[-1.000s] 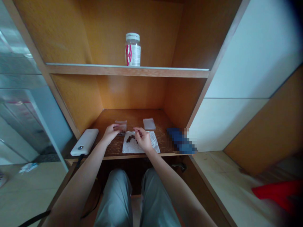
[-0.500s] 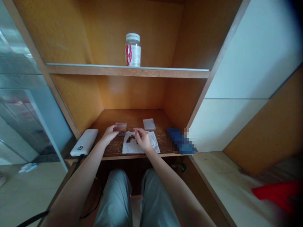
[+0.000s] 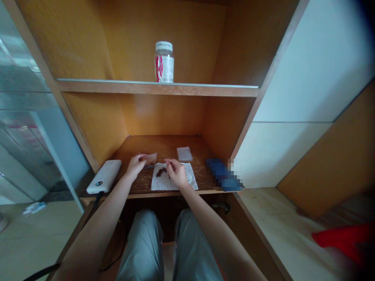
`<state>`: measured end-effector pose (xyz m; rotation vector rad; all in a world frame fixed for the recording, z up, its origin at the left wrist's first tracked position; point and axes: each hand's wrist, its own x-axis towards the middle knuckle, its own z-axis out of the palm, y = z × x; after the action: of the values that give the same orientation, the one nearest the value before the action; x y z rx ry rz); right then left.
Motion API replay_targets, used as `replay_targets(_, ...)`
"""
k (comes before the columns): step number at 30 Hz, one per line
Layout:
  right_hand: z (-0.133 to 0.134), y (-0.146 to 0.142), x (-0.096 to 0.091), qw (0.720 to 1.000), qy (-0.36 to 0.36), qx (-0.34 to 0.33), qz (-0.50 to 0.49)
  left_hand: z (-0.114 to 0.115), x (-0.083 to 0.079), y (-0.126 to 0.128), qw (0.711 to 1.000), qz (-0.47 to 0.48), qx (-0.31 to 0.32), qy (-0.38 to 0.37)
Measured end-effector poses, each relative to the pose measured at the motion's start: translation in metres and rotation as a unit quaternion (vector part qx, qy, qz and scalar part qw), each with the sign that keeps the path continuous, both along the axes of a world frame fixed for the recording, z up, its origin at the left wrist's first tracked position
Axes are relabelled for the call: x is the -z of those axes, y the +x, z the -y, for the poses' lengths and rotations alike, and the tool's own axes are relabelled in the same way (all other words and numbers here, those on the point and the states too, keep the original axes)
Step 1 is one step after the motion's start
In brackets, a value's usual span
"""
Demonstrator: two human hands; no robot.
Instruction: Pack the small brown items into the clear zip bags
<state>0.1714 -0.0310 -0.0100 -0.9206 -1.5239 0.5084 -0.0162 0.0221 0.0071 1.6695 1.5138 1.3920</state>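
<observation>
My left hand (image 3: pixel 136 166) pinches the edge of a small clear zip bag (image 3: pixel 150 159) on the cabinet's lower shelf. My right hand (image 3: pixel 176 171) is closed, thumb and fingertips pressed together, just right of the bag; whatever is between the fingertips is too small to make out. Below it lies a white paper towel (image 3: pixel 189 181) with several small dark brown pieces (image 3: pixel 161 171) on its left half. The right hand covers part of the towel. Behind the towel, a stack of clear zip bags (image 3: pixel 184 153) lies flat.
At the left of the shelf is a white power bank (image 3: pixel 104 176) with a black cable (image 3: pixel 98 200) running down. A blurred-out blue object (image 3: pixel 224 175) lies at the right. On the upper shelf stands a white-capped bottle (image 3: pixel 164 62).
My left hand has shifted slightly, and the bag's top edge has tilted and dropped a little. The right hand has stayed almost in place, still pinched.
</observation>
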Motion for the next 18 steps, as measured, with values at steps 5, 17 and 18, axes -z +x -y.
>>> replay_targets(5, 0.000, 0.000, 0.001, 1.000, 0.004, 0.000, 0.009, 0.014, -0.006, 0.009, 0.986, 0.092, -0.075, 0.115)
replay_targets(17, 0.005, -0.001, -0.003, 1.000, 0.014, -0.001, 0.024, 0.052, 0.009, 0.035, 0.993, 0.070, 0.086, -0.030)
replay_targets(18, 0.007, 0.000, -0.005, 0.999, 0.018, 0.012, 0.032, 0.052, 0.010, 0.035, 0.994, 0.052, 0.093, -0.032)
